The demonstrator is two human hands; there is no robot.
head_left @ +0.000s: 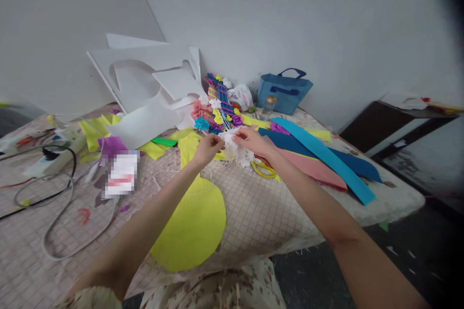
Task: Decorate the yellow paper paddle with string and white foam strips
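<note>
A tangle of white string [235, 147] lies bunched at the middle of the table, between my two hands. My left hand [210, 148] pinches at its left edge, thumb and fingertips together. From the other side my right hand [253, 140] is closed on the upper right of the tangle with its fingertips. Just behind are crinkled paper flowers [203, 111] in pink, blue, yellow and purple. Yellow-handled scissors [264, 169] lie below my right wrist. A yellow guitar-shaped cutout [197, 224] rests under my left forearm, with a loose white thread across it.
Long blue strips [326, 159] and a folded pink sheet [311, 169] lie to the right. White curved boards [145, 82] lean on the wall. A blue bag [284, 91] and a small glass jar [269, 105] stand behind. Cables and a power strip [54, 157] spread over the left.
</note>
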